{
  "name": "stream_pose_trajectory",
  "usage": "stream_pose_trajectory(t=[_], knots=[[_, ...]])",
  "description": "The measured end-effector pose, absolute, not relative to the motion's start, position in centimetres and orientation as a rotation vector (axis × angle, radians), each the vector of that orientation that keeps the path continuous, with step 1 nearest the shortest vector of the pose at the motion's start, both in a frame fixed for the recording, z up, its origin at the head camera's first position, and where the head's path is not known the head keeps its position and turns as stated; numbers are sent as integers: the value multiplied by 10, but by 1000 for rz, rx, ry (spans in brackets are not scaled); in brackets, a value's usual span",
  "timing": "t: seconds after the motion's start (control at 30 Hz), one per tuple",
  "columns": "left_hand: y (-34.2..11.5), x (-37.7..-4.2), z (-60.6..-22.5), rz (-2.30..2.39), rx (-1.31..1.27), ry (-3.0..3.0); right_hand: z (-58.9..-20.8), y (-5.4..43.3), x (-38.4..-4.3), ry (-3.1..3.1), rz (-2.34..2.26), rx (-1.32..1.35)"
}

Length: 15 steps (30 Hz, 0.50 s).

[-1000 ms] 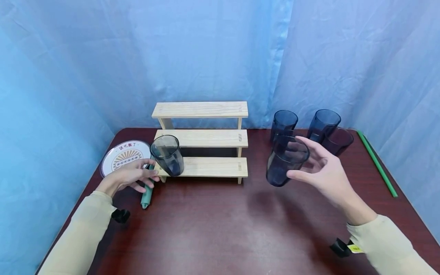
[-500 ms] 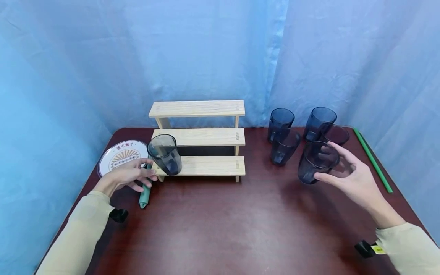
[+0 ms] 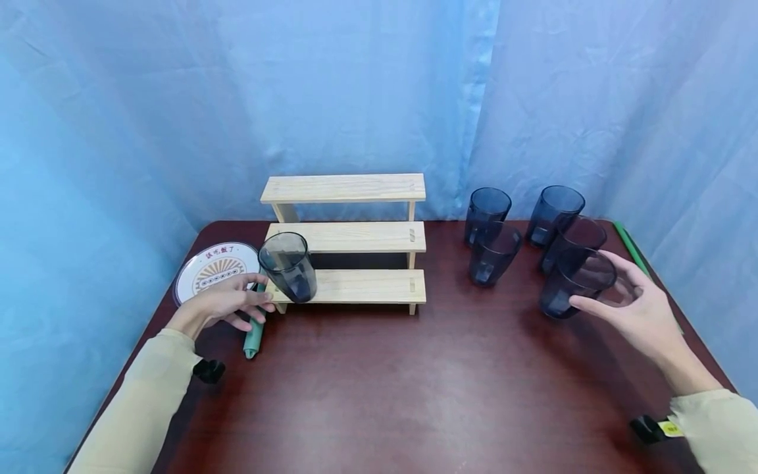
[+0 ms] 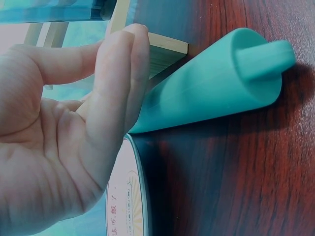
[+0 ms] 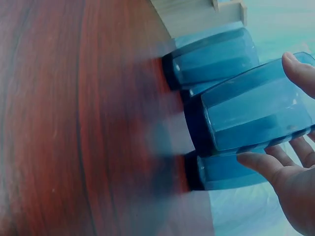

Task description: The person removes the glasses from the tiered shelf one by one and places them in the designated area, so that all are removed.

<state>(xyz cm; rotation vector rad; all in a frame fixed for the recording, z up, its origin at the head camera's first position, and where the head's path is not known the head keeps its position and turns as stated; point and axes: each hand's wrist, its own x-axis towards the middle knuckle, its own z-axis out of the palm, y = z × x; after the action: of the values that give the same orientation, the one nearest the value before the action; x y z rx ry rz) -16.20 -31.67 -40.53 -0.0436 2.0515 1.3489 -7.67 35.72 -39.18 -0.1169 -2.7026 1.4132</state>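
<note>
At the right of the table, my right hand [image 3: 636, 306] grips a dark tinted glass tumbler [image 3: 568, 289] between thumb and fingers. In the right wrist view that tumbler [image 5: 251, 110] has its base just off the table. Right behind it stands another tumbler [image 3: 579, 227]. My left hand [image 3: 222, 306] has loosely bent fingers and holds nothing; its fingertips are beside a tumbler [image 3: 296, 280] on the lowest step of the wooden stand [image 3: 367, 286]. Under the left hand lies a teal cylinder [image 4: 206, 81] with a tab at its end.
Tumblers [image 3: 488, 210], [image 3: 496, 257] and a third tumbler [image 3: 553, 210] stand at the back right. A green stick [image 3: 632, 247] lies along the right edge, partly behind my right hand. A printed white plate [image 3: 204, 263] is at the left. Blue curtains [image 3: 355, 85] surround the table [image 3: 379, 388].
My right hand has carried its tumbler rightward, past the tumbler it overlapped, toward the tumblers at the right. My left hand stays beside the stand.
</note>
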Motion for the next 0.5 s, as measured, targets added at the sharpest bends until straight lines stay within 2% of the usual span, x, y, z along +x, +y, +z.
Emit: stream_pose_trajectory(t=[0.5], knots=[[-316, -162, -405, 1362, -70, 2035, -402, 374, -78, -2699, 1406, -102]])
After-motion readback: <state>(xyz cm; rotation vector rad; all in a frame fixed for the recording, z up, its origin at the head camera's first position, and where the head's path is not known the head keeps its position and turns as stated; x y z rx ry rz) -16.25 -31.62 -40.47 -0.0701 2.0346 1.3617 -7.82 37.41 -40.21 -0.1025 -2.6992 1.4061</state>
